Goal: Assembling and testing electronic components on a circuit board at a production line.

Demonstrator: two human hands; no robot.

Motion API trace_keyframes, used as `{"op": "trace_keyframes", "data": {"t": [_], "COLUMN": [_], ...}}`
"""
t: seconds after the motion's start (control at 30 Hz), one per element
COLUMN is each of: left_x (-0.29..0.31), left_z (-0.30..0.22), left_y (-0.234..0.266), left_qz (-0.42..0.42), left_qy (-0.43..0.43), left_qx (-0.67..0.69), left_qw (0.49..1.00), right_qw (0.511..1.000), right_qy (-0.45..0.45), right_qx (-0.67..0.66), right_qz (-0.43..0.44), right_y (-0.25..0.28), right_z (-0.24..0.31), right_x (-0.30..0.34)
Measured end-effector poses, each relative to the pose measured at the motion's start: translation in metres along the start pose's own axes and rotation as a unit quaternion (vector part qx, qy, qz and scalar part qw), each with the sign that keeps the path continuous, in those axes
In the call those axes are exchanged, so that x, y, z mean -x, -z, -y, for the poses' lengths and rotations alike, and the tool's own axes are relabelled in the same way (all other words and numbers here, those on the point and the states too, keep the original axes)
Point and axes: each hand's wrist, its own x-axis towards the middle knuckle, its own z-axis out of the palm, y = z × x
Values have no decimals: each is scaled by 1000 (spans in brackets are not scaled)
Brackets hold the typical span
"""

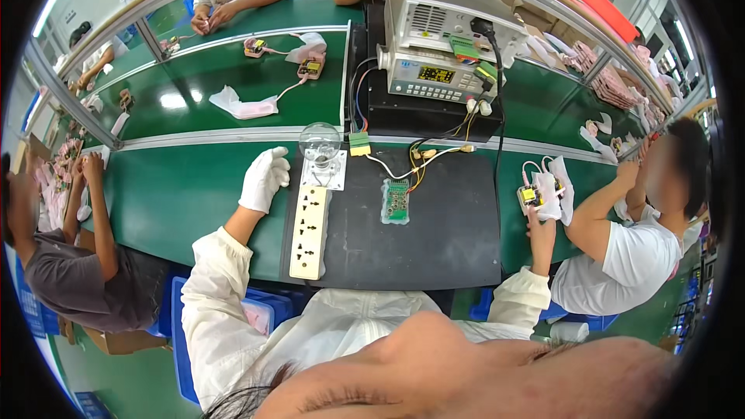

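My left hand [265, 179], in a white glove, rests at the left of the black mat with its fingers loosely bent and nothing in them. Beside it are a clear round bulb [320, 142] on a white base and a cream power strip [310, 233]. At the right, my right hand [538, 226] has its fingers at the near edge of a circuit board [531, 196] with a yellow-wrapped transformer; white wrapping [549, 195] hides part of the grip. A green circuit board [396, 201] in a translucent tray lies mid-mat.
Stacked test instruments [434, 74] stand behind the black mat [450, 240], with wires and a green connector [359, 143] hanging forward. A metal rail [233, 134] crosses behind the bench. Co-workers sit at left [85, 271] and right [632, 248]; more boards lie beyond the rail.
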Motion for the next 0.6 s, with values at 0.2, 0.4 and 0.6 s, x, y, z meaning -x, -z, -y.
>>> {"op": "trace_keyframes", "data": {"t": [0.2,0.4,0.6], "left_x": [-27,-124,-156], "left_z": [4,-19,-1], "left_y": [1,11,40], "left_qz": [-44,-127,-192], "left_qy": [-35,-413,-308], "left_qx": [-119,-702,-770], "left_qw": [991,566,526], "right_qw": [963,830,719], "right_qy": [206,540,667], "right_qx": [166,-138,165], "right_qz": [45,29,107], "right_y": [48,78,35], "right_z": [103,271,381], "right_x": [56,102,127]}}
